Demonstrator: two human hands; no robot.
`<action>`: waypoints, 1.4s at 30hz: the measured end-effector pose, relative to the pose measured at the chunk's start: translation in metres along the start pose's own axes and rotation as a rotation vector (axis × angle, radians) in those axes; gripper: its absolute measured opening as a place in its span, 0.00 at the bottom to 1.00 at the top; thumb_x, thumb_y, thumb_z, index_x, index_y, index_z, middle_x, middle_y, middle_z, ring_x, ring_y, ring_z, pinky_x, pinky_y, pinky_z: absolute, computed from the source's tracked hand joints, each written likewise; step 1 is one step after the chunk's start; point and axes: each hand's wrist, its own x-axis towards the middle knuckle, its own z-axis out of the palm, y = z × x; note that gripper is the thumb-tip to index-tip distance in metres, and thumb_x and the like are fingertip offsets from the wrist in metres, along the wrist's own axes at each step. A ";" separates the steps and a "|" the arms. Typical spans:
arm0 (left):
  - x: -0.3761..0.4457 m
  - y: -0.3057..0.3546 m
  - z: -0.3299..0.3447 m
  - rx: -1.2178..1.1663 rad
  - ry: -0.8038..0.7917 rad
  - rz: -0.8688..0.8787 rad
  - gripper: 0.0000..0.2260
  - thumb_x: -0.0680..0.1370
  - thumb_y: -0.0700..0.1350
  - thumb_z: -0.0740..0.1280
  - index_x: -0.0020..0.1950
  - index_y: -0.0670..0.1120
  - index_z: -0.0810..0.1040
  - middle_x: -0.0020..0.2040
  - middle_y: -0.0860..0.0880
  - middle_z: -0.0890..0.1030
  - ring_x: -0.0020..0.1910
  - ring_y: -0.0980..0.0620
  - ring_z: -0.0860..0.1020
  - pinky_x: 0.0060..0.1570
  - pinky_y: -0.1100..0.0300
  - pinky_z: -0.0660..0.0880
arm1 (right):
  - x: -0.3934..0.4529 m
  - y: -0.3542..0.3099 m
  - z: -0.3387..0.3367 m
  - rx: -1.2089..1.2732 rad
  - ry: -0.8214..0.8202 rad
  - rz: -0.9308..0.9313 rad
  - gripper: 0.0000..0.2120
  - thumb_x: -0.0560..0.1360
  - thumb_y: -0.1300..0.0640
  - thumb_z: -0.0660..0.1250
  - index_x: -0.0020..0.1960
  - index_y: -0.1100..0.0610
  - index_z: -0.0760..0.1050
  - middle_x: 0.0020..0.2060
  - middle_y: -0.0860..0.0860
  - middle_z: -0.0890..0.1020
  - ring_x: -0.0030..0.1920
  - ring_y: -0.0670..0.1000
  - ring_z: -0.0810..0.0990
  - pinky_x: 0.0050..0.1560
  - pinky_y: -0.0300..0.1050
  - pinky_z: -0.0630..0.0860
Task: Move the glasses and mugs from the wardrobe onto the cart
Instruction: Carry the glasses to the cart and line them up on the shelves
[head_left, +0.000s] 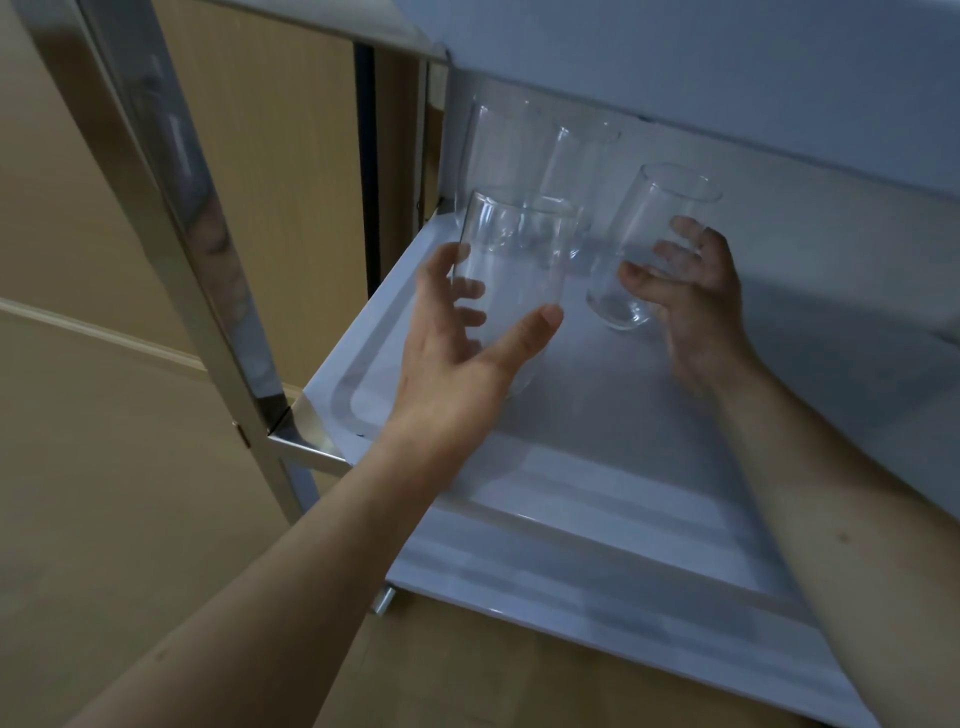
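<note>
Left hand wraps the near glass; right hand grips the tilted glass at 3 o'clock of it, both over the cart tray. Two more glasses stand at 12. Light, rigid, slick, breakable: grip mid-wall, not rim.
</note>
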 end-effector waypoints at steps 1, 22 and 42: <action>0.000 -0.001 0.000 0.002 0.001 0.003 0.35 0.65 0.68 0.73 0.68 0.71 0.61 0.60 0.64 0.73 0.57 0.66 0.76 0.55 0.58 0.77 | 0.006 0.003 0.002 -0.013 0.020 -0.011 0.36 0.61 0.55 0.81 0.66 0.46 0.72 0.61 0.51 0.77 0.57 0.44 0.81 0.61 0.44 0.79; -0.001 -0.009 0.002 0.150 0.049 0.079 0.41 0.67 0.56 0.81 0.72 0.60 0.61 0.67 0.58 0.69 0.66 0.59 0.72 0.67 0.51 0.73 | 0.059 0.029 0.026 -0.162 0.097 -0.073 0.41 0.73 0.50 0.77 0.79 0.46 0.58 0.69 0.49 0.72 0.65 0.47 0.73 0.60 0.39 0.71; -0.004 -0.001 0.001 0.169 -0.040 0.061 0.42 0.62 0.62 0.81 0.71 0.65 0.65 0.66 0.62 0.74 0.63 0.59 0.76 0.62 0.50 0.78 | -0.080 -0.032 0.037 -0.041 -0.270 -0.144 0.38 0.63 0.36 0.73 0.70 0.46 0.69 0.67 0.49 0.78 0.66 0.45 0.77 0.67 0.47 0.73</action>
